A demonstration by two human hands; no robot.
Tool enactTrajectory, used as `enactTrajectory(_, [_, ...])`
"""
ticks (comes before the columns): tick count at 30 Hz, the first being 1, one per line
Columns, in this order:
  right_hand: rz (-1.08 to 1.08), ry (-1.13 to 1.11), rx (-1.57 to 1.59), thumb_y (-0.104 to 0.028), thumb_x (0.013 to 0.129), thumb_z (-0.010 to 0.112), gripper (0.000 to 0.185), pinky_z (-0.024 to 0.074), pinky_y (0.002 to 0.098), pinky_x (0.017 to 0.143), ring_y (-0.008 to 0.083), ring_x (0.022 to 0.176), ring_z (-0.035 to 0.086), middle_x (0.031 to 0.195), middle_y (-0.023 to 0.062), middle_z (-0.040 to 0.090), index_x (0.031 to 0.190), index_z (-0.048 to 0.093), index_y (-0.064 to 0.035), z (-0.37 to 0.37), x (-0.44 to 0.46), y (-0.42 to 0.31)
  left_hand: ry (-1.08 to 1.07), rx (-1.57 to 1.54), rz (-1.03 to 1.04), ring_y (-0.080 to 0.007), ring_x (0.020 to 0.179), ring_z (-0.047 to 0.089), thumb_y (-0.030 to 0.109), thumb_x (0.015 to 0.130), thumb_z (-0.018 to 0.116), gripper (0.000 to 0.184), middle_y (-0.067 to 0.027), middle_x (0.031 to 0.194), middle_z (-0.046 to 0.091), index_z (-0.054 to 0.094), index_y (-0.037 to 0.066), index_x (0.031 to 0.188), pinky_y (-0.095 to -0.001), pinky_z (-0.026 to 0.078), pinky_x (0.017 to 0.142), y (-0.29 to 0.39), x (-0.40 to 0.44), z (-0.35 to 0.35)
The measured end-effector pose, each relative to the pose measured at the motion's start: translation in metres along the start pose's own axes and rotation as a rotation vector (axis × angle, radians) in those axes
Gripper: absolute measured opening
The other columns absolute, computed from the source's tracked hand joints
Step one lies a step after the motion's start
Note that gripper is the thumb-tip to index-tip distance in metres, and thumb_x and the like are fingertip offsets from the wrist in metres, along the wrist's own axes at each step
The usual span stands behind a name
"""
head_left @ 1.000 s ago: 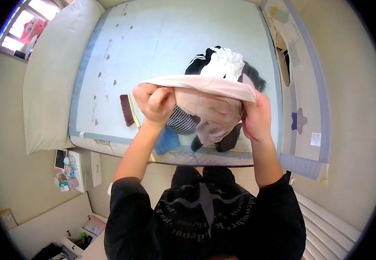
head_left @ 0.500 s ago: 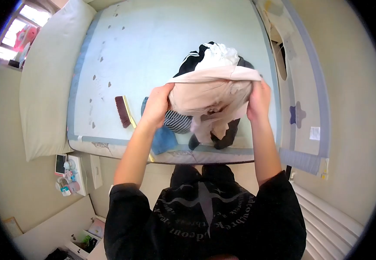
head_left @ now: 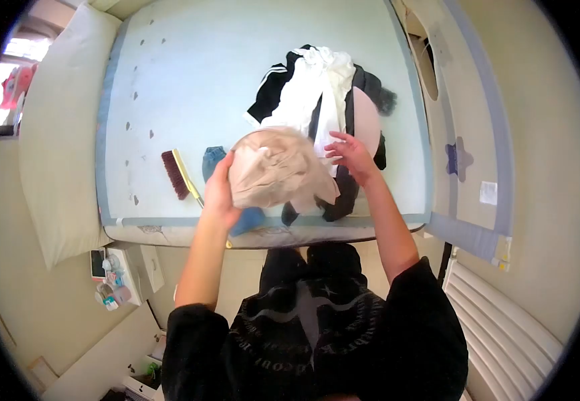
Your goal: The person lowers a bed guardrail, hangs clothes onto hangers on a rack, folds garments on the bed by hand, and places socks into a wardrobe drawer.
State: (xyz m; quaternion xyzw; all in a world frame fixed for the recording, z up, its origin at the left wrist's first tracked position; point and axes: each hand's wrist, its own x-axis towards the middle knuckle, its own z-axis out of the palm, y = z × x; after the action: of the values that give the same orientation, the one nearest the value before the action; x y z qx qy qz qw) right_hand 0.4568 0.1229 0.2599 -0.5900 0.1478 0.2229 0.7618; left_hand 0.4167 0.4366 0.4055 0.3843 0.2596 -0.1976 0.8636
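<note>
"Where's the beige cloth point(head_left: 280, 172)?"
"Over the bed point(head_left: 189, 73), pinched by the left hand point(head_left: 220, 192) at its nine o'clock; the right hand point(head_left: 355, 158), at three, has spread fingers."
"Any writing?"
"Blurred lettering on the black shirt point(head_left: 313, 334), six o'clock; a white label point(head_left: 488, 193), three, too small to read."

A bright window point(head_left: 28, 48) at left; cream walls point(head_left: 544, 127); pale floor point(head_left: 244, 269).

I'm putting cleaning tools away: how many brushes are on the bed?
1: the dark-bristled brush on the bed, left of the left hand. Others could be hidden under the clothes pile.
</note>
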Motion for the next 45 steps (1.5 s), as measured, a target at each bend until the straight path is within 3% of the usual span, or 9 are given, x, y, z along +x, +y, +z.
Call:
enactTrajectory(8, [0.135,0.9,-0.429,-0.02,0.087,0.07,0.042,0.0512,0.0346,0.067,0.0199,0.079,0.06,0.1,0.0038,0.064,0.125,0.056,-0.0091,-0.12,0.084,0.289,0.162,-0.035,0.048,-0.0255,0.123,0.058,0.04,0.103,0.044,0.051,-0.011,0.136,0.058,0.048,0.005,0.141,-0.0404,0.046,0.105,-0.039,0.017,-0.029])
enactTrajectory(11, [0.41,0.902,0.128,-0.025,0.086,0.072,0.04,0.0494,0.0352,0.062,0.0173,0.076,0.057,0.095,0.0018,0.063,0.119,0.056,-0.0113,-0.108,0.077,0.246,0.201,-0.058,0.053,-0.0255,0.125,0.056,0.042,0.103,0.043,0.052,-0.0102,0.139,0.057,0.047,0.007,0.142,-0.0417,0.045,0.106,-0.053,0.019,-0.029])
enactTrajectory(14, [0.417,0.822,0.235,-0.024,0.082,0.077,0.045,0.0524,0.0368,0.069,0.0195,0.089,0.06,0.113,0.0083,0.062,0.118,0.054,-0.0079,-0.117,0.087,0.243,0.264,-0.063,0.053,-0.027,0.126,0.056,0.041,0.103,0.043,0.053,-0.011,0.139,0.056,0.047,0.006,0.143,-0.0431,0.045,0.107,-0.06,0.016,-0.026])
enactTrajectory(25, [0.186,0.805,0.32,-0.01,0.092,0.064,0.047,0.0517,0.0274,0.057,0.0172,0.075,0.064,0.095,0.007,0.064,0.136,0.05,-0.0148,-0.112,0.058,0.207,0.112,-0.349,0.011,-0.0315,0.128,0.053,0.04,0.103,0.038,0.054,-0.0138,0.143,0.053,0.044,0.006,0.145,-0.0463,0.04,0.111,-0.068,0.009,-0.018])
enactTrajectory(32, [-0.021,0.155,0.424,-0.009,0.095,0.058,0.036,0.0589,0.0311,0.066,0.0222,0.08,0.071,0.104,0.0148,0.07,0.13,0.058,-0.0001,-0.038,-0.026,0.081,0.011,-0.499,0.028,-0.0318,0.127,0.054,0.035,0.103,0.036,0.049,-0.0142,0.14,0.056,0.048,0.006,0.141,-0.0479,0.04,0.111,-0.052,-0.013,-0.009])
enactTrajectory(38, [-0.23,0.305,-1.026,-0.019,0.089,0.069,0.022,0.0535,0.0394,0.062,0.032,0.082,0.071,0.106,0.0168,0.071,0.109,0.075,-0.0116,0.026,-0.087,0.011,-0.094,-0.578,0.035,-0.0319,0.126,0.055,0.033,0.103,0.036,0.048,-0.0145,0.138,0.057,0.049,0.005,0.14,-0.0477,0.04,0.111,-0.042,-0.039,-0.022])
enactTrajectory(41, [-0.193,0.411,-1.208,-0.022,0.083,0.077,0.01,0.0511,0.0402,0.069,0.0364,0.091,0.068,0.107,0.0168,0.068,0.089,0.077,-0.0131,0.056,-0.117,-0.031,-0.127,-0.591,0.039,-0.0318,0.126,0.055,0.033,0.103,0.036,0.049,-0.0147,0.138,0.057,0.049,0.005,0.14,-0.0473,0.04,0.111,-0.035,-0.052,-0.023])
enactTrajectory(44, [-0.702,0.371,-1.436,-0.012,0.084,0.074,0.013,0.0505,0.0374,0.082,0.0309,0.093,0.067,0.101,0.0134,0.069,0.096,0.072,-0.0101,0.062,-0.141,-0.059,-0.144,-0.582,0.032,-0.0317,0.125,0.055,0.034,0.103,0.036,0.049,-0.0149,0.138,0.057,0.049,0.005,0.14,-0.0472,0.04,0.111,-0.027,-0.061,-0.025])
enactTrajectory(45, [-0.739,0.294,-1.141,-0.008,0.084,0.071,0.016,0.0493,0.0371,0.086,0.0284,0.094,0.066,0.101,0.0121,0.068,0.1,0.069,-0.0094,0.068,-0.144,-0.059,-0.149,-0.577,0.026,-0.0316,0.125,0.056,0.035,0.103,0.036,0.049,-0.0149,0.138,0.057,0.049,0.005,0.14,-0.0471,0.041,0.11,-0.025,-0.064,-0.026])
